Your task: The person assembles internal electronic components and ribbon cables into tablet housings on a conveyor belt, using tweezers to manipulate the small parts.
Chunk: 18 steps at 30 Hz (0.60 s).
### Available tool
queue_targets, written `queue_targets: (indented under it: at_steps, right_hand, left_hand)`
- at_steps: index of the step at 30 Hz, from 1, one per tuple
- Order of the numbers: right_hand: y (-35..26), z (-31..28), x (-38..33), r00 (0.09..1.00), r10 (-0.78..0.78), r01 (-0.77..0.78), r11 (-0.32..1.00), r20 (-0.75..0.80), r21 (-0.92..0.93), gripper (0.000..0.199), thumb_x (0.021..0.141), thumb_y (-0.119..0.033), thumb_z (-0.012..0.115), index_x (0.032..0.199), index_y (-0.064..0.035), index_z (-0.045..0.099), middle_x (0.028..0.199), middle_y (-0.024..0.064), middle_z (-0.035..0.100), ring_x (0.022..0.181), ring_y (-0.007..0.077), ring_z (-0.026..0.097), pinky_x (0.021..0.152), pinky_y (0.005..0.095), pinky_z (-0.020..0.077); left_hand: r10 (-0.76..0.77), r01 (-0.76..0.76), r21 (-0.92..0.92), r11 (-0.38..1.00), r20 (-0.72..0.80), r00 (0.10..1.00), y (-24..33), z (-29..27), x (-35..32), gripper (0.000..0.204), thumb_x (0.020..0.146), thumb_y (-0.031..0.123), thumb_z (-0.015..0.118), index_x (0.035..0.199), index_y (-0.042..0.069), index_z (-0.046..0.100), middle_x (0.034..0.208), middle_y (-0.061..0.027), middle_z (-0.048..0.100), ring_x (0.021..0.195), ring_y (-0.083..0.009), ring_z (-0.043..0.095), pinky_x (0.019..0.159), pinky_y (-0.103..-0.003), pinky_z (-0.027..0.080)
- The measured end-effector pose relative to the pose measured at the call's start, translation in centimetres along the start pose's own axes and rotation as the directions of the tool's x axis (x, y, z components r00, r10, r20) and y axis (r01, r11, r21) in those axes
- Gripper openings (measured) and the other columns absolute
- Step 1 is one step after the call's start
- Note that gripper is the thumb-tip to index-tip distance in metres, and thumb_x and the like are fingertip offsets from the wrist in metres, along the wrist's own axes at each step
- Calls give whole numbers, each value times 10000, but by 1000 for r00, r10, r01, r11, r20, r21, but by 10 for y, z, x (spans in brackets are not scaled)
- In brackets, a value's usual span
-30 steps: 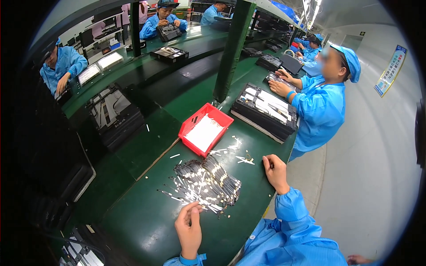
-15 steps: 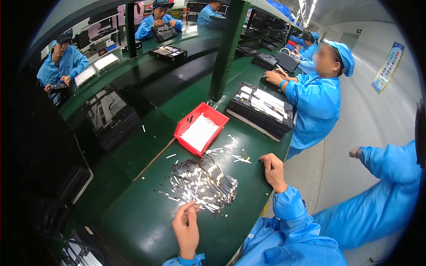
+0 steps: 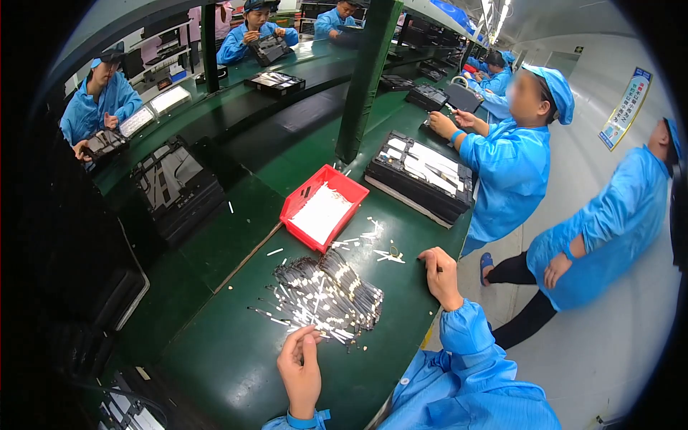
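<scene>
A spread pile of thin black cables with white and cream ends (image 3: 326, 297) lies on the green tabletop. My left hand (image 3: 301, 369) rests at its near edge, loosely bent, with the fingertips at the white pieces and nothing seen held. At the right edge of the table lies my right hand (image 3: 442, 279), its fingers curled in and no thing visible in them. Beyond the pile, a red bin (image 3: 326, 208) holds many white strips. A few loose white strips (image 3: 389, 256) are scattered between the bin and my right hand.
A stack of black trays with white parts (image 3: 419, 175) stands beyond the bin, next to a green post (image 3: 362, 93). More black trays (image 3: 179, 190) sit at the left. A co-worker (image 3: 512, 158) handles parts on the right; another person (image 3: 609, 222) stands in the aisle.
My hands and the cable pile look the same. The person in the aisle has come more fully into view. The co-workers' hands have shifted, and the left one's black part is tilted up.
</scene>
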State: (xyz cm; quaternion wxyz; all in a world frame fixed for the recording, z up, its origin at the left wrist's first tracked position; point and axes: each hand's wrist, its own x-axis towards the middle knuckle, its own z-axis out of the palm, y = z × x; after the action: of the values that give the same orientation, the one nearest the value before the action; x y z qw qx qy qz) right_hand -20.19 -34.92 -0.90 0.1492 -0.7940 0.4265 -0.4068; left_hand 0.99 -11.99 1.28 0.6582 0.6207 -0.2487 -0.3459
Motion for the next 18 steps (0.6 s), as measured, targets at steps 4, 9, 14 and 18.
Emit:
queue_targets:
  at_steps: [4, 9, 14, 18]
  right_hand:
    - [1, 1, -2, 1000, 25, -25, 999, -5, 22, 270, 938, -152, 465, 770, 17, 592, 700, 156, 546, 613, 311, 541, 564, 356, 417]
    - [1, 1, -3, 1000, 28, -27, 999, -11, 21, 271, 942, -144, 459, 772, 17, 595, 705, 153, 553, 613, 299, 547, 562, 346, 418]
    - [1, 2, -2, 1000, 21, -20, 999, -20, 44, 264, 942, -140, 461, 778, 18, 595, 708, 150, 557, 614, 295, 550, 564, 339, 421]
    - [2, 2, 0, 1000, 25, -24, 999, -11, 42, 264, 942, -141, 459, 782, 20, 593, 708, 150, 557, 613, 296, 548, 565, 337, 422]
  left_hand:
    - [4, -4, 0, 1000, 2, 1000, 0, -1, 0, 192, 929, 96, 496, 1019, -51, 582, 919, -101, 633, 856, -143, 610, 782, -249, 472]
    - [-4, 4, -3, 1000, 5, 1000, 1, -1, -1, 193, 929, 96, 496, 1020, -51, 581, 920, -102, 632, 856, -144, 610, 778, -249, 472]
    - [-10, 10, -10, 1000, -1, 1000, 2, 0, -1, 194, 930, 97, 496, 1020, -54, 580, 916, -105, 632, 853, -147, 611, 770, -250, 471]
    - [-5, 5, 1, 1000, -2, 1000, 1, 0, 0, 195, 930, 97, 496, 1019, -56, 579, 915, -107, 631, 850, -149, 613, 770, -252, 470]
